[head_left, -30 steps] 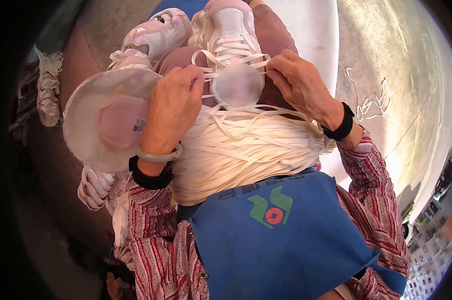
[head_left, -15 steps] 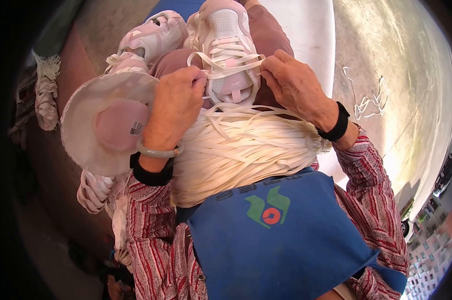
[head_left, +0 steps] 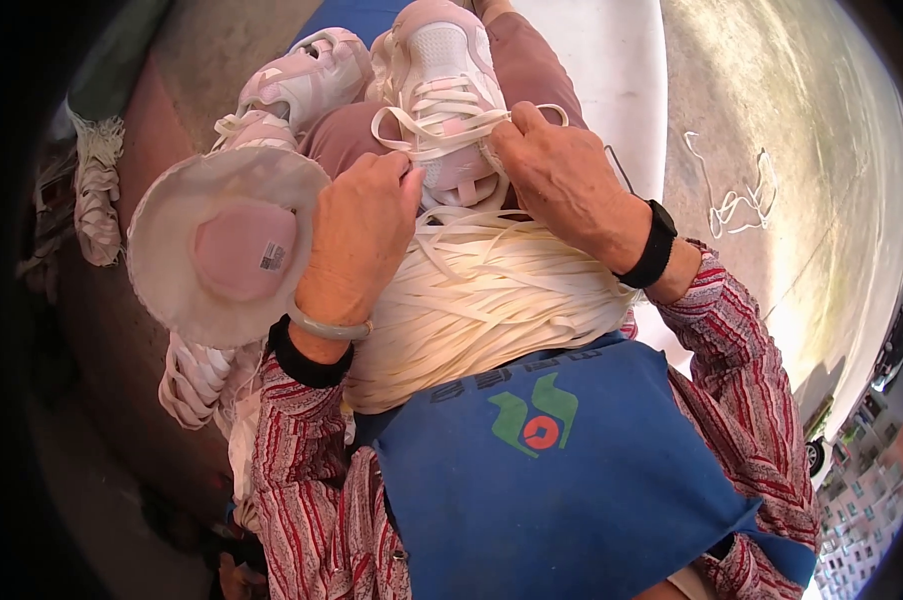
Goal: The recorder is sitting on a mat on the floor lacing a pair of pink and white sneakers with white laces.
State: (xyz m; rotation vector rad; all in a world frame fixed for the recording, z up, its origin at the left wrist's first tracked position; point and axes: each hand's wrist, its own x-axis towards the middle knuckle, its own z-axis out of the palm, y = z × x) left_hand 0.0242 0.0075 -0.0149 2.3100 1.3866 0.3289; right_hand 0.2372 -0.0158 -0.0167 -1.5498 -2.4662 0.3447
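Apparently, the twelve-o'clock sneaker [head_left: 447, 55] is laced except near ankle. Shoelace [head_left: 438, 151] is pinched by right hand [head_left: 572, 185]; left hand's [head_left: 365, 235] hold is unclear.

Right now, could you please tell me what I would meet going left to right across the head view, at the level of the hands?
Pale bundle, round whitish piece with a pink centre, left hand, pink-and-white shoe, right hand, loose white cord on the ground.
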